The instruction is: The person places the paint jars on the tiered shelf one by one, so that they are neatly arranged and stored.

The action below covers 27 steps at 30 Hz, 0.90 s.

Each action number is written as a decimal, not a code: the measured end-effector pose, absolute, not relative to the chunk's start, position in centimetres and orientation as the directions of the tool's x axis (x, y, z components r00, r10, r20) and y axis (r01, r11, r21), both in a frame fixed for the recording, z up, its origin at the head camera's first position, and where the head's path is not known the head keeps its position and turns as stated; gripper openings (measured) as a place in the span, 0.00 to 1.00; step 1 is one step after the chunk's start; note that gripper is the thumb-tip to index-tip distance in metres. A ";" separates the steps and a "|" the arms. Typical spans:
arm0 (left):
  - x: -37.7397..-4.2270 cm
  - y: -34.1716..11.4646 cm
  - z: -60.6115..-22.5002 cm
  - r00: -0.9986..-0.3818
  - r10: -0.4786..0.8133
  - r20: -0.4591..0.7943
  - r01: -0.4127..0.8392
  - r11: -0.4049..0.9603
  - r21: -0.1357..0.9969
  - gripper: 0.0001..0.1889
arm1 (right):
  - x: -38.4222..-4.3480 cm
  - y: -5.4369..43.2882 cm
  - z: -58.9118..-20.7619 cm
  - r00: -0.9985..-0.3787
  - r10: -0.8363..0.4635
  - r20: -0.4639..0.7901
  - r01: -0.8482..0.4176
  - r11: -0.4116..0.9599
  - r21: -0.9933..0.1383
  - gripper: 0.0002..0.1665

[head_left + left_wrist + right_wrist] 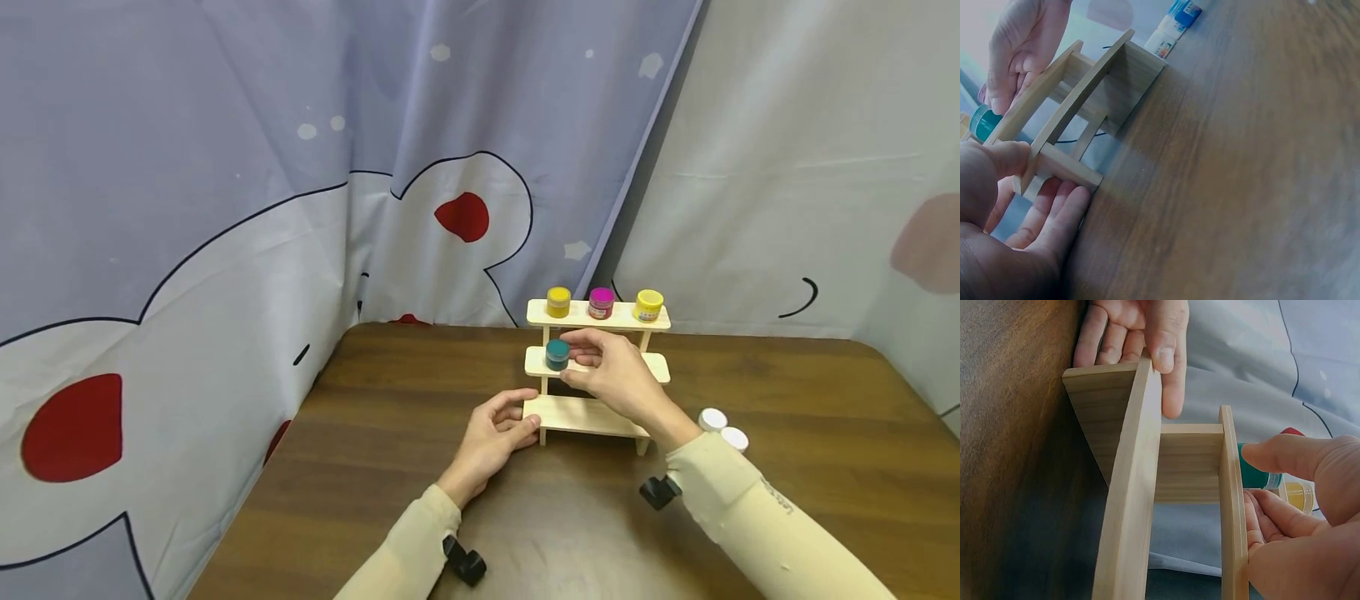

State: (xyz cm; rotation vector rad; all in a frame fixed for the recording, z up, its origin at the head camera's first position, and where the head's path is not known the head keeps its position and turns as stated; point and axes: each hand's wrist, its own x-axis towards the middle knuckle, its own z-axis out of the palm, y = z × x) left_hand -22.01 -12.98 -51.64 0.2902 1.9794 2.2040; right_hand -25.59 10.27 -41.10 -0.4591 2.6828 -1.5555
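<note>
A three-tiered wooden display stand [577,414] stands on the table. My left hand [487,437] grips the left end of its lowest shelf, thumb on top and the other fingers against the side support [1069,165]. On the left part of the middle shelf is a small teal paint jar [557,356]. My right hand [618,375] pinches this jar between thumb and fingers, reaching in from the right. The top shelf carries a dark yellow jar [558,302], a magenta jar [601,304] and a bright yellow jar [648,306], spaced apart.
Two white-lidded jars [723,429] stand on the brown wooden table [360,467], right of the stand and beside my right forearm. Behind the table hangs a printed curtain [450,100]. A black wrist mount [660,492] sits on my right sleeve, another [465,562] on my left.
</note>
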 end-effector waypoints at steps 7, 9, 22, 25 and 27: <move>-22.0 -13.0 -51.6 -0.970 0.243 0.015 -0.011 -0.105 0.994 0.22 | -25.7 10.1 -41.3 -0.958 -0.250 0.137 -0.243 0.463 -0.852 0.32; -22.0 -13.0 -51.7 -0.970 0.241 0.010 -0.016 -0.103 0.995 0.22 | -25.6 10.2 -41.4 -0.958 -0.250 0.139 -0.244 0.464 -0.852 0.32; -22.0 -13.0 -51.4 -0.970 0.241 0.013 -0.013 -0.106 0.994 0.22 | -25.6 10.3 -41.4 -0.957 -0.244 0.154 -0.255 0.464 -0.849 0.32; -21.9 -13.0 -51.4 -0.970 0.241 0.012 -0.014 -0.108 0.994 0.22 | -25.5 10.3 -41.4 -0.959 -0.240 0.148 -0.248 0.470 -0.847 0.33; -21.9 -13.0 -51.4 -0.971 0.241 0.013 -0.013 -0.108 0.994 0.22 | -25.5 10.3 -41.4 -0.961 -0.236 0.142 -0.240 0.468 -0.850 0.33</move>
